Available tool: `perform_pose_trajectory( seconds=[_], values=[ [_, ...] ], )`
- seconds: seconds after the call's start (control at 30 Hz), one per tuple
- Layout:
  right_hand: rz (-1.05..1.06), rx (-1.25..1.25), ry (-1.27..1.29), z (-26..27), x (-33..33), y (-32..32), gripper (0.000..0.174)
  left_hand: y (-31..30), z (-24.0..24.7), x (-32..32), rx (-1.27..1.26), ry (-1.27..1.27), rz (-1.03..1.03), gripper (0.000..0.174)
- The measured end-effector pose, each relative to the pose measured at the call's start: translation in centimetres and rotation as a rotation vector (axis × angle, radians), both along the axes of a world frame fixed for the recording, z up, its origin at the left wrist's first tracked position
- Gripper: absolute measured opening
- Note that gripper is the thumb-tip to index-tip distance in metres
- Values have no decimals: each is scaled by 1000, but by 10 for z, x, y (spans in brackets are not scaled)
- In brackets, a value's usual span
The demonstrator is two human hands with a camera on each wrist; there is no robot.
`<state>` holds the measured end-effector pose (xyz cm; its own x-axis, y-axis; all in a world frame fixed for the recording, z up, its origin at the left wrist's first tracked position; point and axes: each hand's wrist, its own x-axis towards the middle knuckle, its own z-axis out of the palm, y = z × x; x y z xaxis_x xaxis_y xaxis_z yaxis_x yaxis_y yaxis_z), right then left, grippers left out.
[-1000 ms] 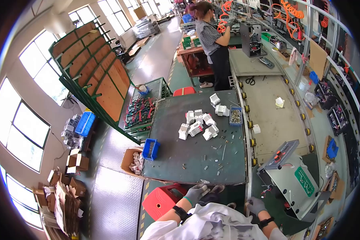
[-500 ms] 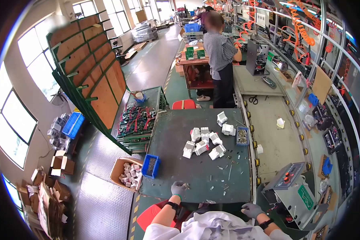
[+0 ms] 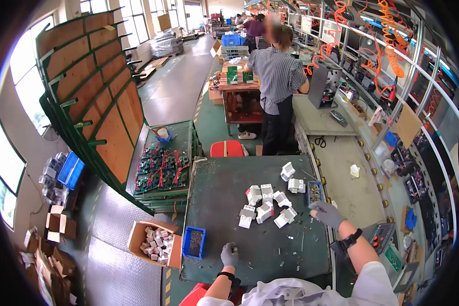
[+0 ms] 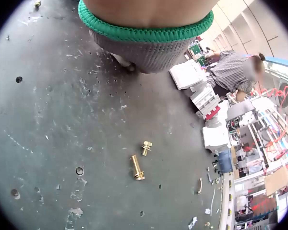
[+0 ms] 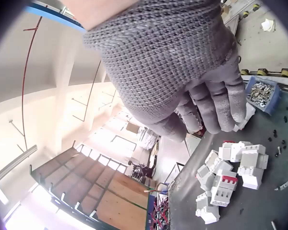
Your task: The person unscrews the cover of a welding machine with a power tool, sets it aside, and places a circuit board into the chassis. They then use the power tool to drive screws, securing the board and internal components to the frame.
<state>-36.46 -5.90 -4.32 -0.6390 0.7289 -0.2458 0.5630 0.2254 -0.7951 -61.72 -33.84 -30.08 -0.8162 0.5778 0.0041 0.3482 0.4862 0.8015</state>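
Observation:
My gloved left hand (image 3: 230, 255) is low over the dark table (image 3: 217, 199), right of a blue bin (image 3: 194, 243) of small dark parts. The left wrist view shows mainly the green cuff and glove back; its fingers are largely hidden, and I cannot tell whether they hold anything. Two brass screws lie near that hand, a long screw (image 4: 137, 167) and a short screw (image 4: 146, 148). My gloved right hand (image 3: 327, 214) reaches over the table's right edge, fingers extended, near a blue bin (image 5: 262, 95) of small metal hardware. Several white block-shaped electrical parts (image 5: 252, 163) lie beyond.
A cardboard box (image 3: 174, 255) of white parts stands left of the table. Loose small hardware is scattered on the table's right side. The roller conveyor (image 3: 336, 158) runs along the right. Ahead, a person (image 3: 278, 76) stands beyond a red stool (image 3: 227, 148).
From down by the body, my left hand has come up over the table. My right hand has reached forward to the right-hand bin. The head view has shifted, showing more of the room ahead.

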Motion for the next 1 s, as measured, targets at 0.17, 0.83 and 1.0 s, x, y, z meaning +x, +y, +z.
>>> perform_pose_trajectory(
  seconds=[0.17, 0.83, 1.0],
  values=[
    [-313, -398, 272, 7, -42, 54, 31, -3, 7, -8, 46, -132, -49, 22],
    [-879, -455, 617, -2, 48, 78, 27, 2, 69, 7, 215, -74, 59, 31],
    [-771, 5, 301, 0, 66, 105, 39, 9, 69, 13, 295, -68, 30, 30]
  ],
)
